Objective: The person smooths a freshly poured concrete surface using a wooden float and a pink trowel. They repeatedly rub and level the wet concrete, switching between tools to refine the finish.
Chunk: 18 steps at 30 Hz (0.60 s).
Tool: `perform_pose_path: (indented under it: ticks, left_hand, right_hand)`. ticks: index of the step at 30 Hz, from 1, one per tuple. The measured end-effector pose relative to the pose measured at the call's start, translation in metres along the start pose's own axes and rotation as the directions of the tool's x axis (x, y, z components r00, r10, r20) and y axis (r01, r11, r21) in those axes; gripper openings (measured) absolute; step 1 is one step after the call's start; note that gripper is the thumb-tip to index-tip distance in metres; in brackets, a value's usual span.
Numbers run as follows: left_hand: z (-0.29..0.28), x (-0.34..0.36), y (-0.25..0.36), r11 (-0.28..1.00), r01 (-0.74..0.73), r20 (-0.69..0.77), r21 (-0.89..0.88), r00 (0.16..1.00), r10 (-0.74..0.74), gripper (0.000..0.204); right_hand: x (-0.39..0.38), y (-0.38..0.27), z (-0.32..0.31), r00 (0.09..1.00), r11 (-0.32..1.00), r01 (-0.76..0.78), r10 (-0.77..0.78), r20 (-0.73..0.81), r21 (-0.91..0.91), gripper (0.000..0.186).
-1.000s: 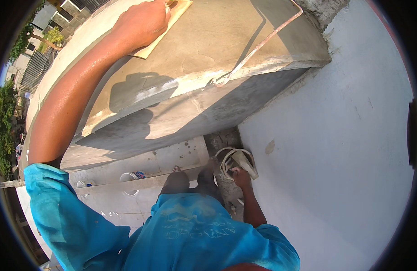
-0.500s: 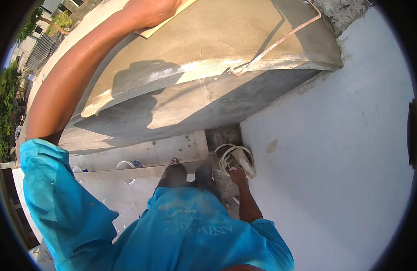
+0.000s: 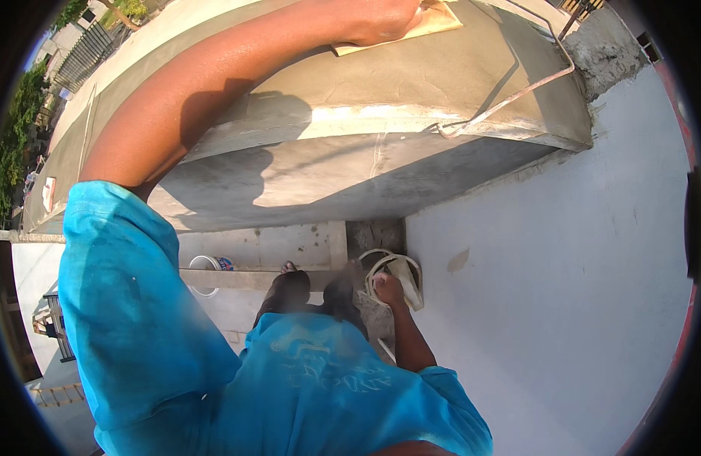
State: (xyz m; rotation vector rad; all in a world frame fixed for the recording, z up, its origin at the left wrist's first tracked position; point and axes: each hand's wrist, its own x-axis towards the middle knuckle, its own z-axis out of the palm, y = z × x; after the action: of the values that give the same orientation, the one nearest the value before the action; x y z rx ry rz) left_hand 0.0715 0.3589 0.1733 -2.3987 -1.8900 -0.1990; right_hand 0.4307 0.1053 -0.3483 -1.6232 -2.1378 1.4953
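My left arm stretches across the top of a plastered ledge (image 3: 350, 87). At its far end my left hand (image 3: 384, 19) is closed on a flat yellow plastering float (image 3: 411, 30), which lies against the smooth grey-brown plaster. Down at my right side, my right hand (image 3: 389, 289) has its fingers curled in, beside a whitish round bucket (image 3: 415, 283) with a pale piece leaning in it. What the right fingers hold, if anything, I cannot make out.
A bent metal rod (image 3: 517, 99) hooks over the ledge's front edge. A white wall (image 3: 555, 251) rises on the right. Below, a plank (image 3: 236, 280) runs by my legs, with a white bucket (image 3: 206, 275) behind it. A small whitish block (image 3: 49, 194) sits far left.
My left hand has slid the float to the right along the plaster, and my left arm followed. The view has shifted a little. My right hand stays beside the bucket, its fingers turned slightly.
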Motion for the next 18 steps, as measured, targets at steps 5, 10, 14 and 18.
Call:
perform_pose_path:
  ticks: [5,10,14,18]
  left_hand:
    - [0.031,-0.011,0.064,0.917,-0.376,-0.260,-0.130,0.906,0.335,0.037]
    - [-0.007,-0.085,-0.056,0.983,0.123,-0.083,0.133,0.990,-0.113,0.036]
    - [-0.021,-0.043,-0.051,0.935,0.354,0.043,0.012,0.934,-0.354,0.040]
    - [-0.009,-0.059,0.037,0.995,0.096,0.066,0.008,0.993,-0.096,0.030]
  right_hand:
    - [0.002,0.006,0.015,0.996,0.991,0.052,-0.043,-0.074,0.124,0.027]
    - [-0.018,0.043,0.031,0.994,0.982,-0.108,0.111,-0.010,0.154,0.027]
    - [-0.014,0.059,0.032,0.993,0.992,-0.064,0.052,0.110,0.109,0.027]
    - [-0.014,0.050,0.036,0.990,0.971,-0.138,0.135,0.029,0.195,0.027]
